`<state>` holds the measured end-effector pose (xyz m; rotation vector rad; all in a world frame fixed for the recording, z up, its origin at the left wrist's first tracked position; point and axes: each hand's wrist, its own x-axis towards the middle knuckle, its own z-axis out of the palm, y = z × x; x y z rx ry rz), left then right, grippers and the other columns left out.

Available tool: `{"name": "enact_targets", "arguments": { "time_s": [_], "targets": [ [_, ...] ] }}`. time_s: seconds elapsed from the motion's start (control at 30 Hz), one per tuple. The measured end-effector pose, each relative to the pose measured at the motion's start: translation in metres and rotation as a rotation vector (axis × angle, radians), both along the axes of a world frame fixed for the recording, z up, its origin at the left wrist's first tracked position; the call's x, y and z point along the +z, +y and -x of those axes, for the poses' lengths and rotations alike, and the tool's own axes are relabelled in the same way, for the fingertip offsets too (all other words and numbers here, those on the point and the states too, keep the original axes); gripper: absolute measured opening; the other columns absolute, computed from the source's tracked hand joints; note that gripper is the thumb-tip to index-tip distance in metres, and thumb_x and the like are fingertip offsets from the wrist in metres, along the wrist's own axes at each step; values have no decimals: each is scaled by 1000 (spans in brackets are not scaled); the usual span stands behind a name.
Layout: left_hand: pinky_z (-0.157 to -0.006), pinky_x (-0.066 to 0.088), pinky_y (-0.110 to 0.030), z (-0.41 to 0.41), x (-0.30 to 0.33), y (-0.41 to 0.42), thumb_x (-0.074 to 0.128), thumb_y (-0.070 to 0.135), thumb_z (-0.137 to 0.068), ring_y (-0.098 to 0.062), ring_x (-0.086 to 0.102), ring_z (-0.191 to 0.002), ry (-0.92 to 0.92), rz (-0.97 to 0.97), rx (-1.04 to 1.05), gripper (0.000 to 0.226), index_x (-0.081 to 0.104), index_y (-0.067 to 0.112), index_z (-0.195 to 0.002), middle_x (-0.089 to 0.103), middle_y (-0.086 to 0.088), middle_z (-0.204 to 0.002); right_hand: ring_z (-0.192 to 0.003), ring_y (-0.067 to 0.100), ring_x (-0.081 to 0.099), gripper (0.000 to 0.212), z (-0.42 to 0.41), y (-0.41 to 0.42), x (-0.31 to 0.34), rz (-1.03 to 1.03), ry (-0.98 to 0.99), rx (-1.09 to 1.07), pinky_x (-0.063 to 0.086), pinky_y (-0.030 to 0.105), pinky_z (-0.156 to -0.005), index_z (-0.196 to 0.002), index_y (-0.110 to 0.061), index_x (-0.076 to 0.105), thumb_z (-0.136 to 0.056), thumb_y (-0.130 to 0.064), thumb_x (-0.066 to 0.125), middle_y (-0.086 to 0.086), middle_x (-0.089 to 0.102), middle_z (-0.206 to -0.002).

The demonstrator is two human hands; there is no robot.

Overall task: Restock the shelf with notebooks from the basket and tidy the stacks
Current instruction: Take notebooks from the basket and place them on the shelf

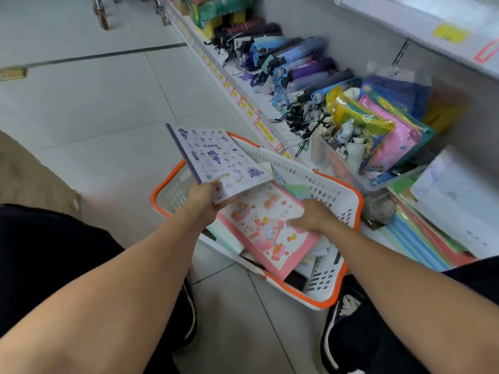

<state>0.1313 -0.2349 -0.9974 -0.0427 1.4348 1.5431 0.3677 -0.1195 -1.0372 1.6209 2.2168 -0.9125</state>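
pale tiled floor (108, 103), white back panel (337, 31)

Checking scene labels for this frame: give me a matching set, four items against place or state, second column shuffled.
Column 1:
1. purple notebook
2. pink notebook
3. basket
4. folded umbrellas

Column 2:
A. lined up on the low shelf
B. on the floor beside the shelf
C. lifted in the left hand's grip
D. lying in the basket under the right hand

Pairs: 1-C, 2-D, 3-B, 4-A
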Motion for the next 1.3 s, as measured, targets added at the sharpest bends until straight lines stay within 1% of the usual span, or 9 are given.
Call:
{"name": "enact_targets", "arguments": {
  "time_s": [0.17,0.3,0.43,0.67,0.73,0.83,1.03,1.17,1.3],
  "targets": [
    [-58,60,-43,2,17,-3,51,0,-96,-20,65,-40,45,39,84,28,54,10,-122,63,-6,-83,-99,31,62,30,-8,18,25,-74,113,56,49,34,-74,-112,-7,65,-91,-28,69,10,63,-112],
    [-67,62,-41,7,12,-6,52,-1,-94,-22,68,-55,72,50,116,28,54,13,-118,67,-2,-73,-52,12,48,26,-27,37,82,19,335,6,34,20,-46,-122,-20,55,-97,-24,61,0,55,-98],
    [-55,61,-36,12,26,-3,45,0,-98,-18,66,-69,145,-30,191,43,45,29,-130,61,3,-100,-70,19,67,23,-64,62,169,-44,646,-159,53,28,-60,-121,-12,61,-98,-15,58,12,71,-99],
    [-45,51,-24,-6,94,15,52,7,-97,-16,56,-58,395,-152,-131,33,49,9,-130,58,-6,-83,-70,10,73,14,-52,61,246,231,1147,-430,60,26,-61,-99,-18,63,-101,-15,49,0,77,-85],
    [-45,52,-24,-23,136,23,50,29,-101,-13,59,-63,312,-233,-238,26,54,14,-121,60,-3,-89,-70,16,71,13,-34,54,252,174,1123,-451,59,29,-61,-94,-16,62,-101,-15,51,7,76,-90],
    [-50,57,-28,-47,192,28,34,67,-92,-14,71,-70,251,-365,-487,56,59,29,-125,72,0,-109,-75,26,65,12,-9,39,256,-84,1043,-441,52,29,-55,-92,-14,59,-101,-19,53,18,71,-104],
    [-34,50,-27,-60,270,37,58,15,-93,-21,68,-59,257,-463,-603,29,56,21,-121,73,-11,-108,-93,32,71,24,-28,26,295,-7,1162,-518,61,48,-68,-119,-25,50,-99,-35,55,12,70,-115],
    [-36,51,-32,-67,334,67,60,24,-86,-28,68,-58,352,-514,-752,32,59,24,-119,73,-15,-107,-104,29,69,34,-62,36,356,313,1378,-512,59,43,-80,-126,-11,62,-96,-27,60,13,72,-114],
    [-35,51,-25,-91,381,132,59,21,-92,-19,68,-50,402,-495,-840,25,62,13,-115,75,-13,-94,-104,34,69,28,-81,72,393,227,1538,-555,57,49,-87,-125,-6,61,-98,-14,56,17,71,-114]
  ]
}}
